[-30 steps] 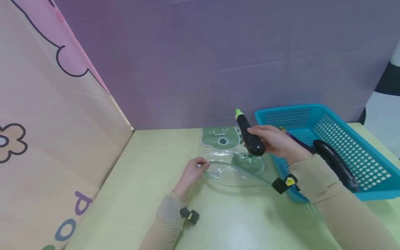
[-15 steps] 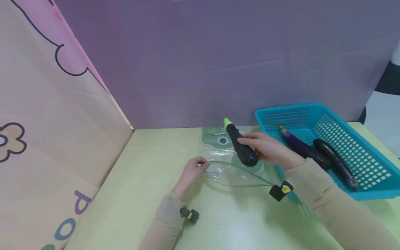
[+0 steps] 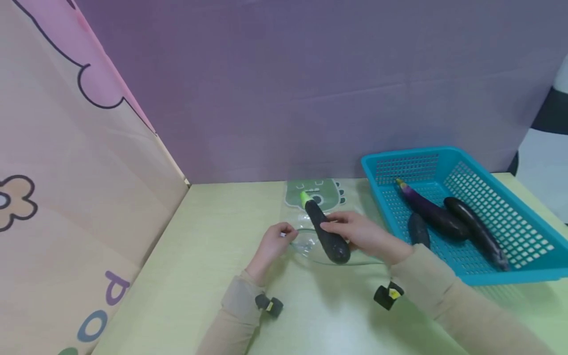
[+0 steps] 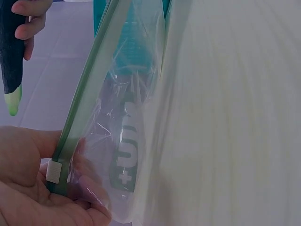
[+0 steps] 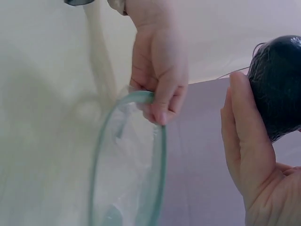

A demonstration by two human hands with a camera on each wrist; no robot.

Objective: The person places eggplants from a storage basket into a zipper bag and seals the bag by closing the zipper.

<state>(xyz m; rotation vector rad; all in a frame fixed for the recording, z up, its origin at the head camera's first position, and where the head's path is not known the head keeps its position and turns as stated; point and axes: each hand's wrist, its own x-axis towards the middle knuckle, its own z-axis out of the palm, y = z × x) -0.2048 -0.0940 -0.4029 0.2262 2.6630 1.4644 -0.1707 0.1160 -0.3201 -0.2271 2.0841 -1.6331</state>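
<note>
Clearly, the blue basket (image 3: 492, 197) at the right of the head frame has been uncovered further: as the right sleeve (image 3: 426, 276) swung toward the lower centre, a short dark vegetable (image 3: 418, 229) came into sight beside the two long eggplants (image 3: 432, 212). At centre, the clear zip bag (image 3: 330, 197) has stayed put, mouth spread toward the bottom of the frame. The right hand (image 3: 352, 231), fingers and thumb wrapped round the dark green-tipped vegetable (image 3: 326, 236), has carried it left and down until it appears over that mouth, tip to the upper left. Both wrist views show it apart from the bag, so this looks like alignment, with nothing inserted. The left hand (image 3: 274, 246) has held still, pinching the bag's corner at the small white slider (image 4: 54, 171).
</note>
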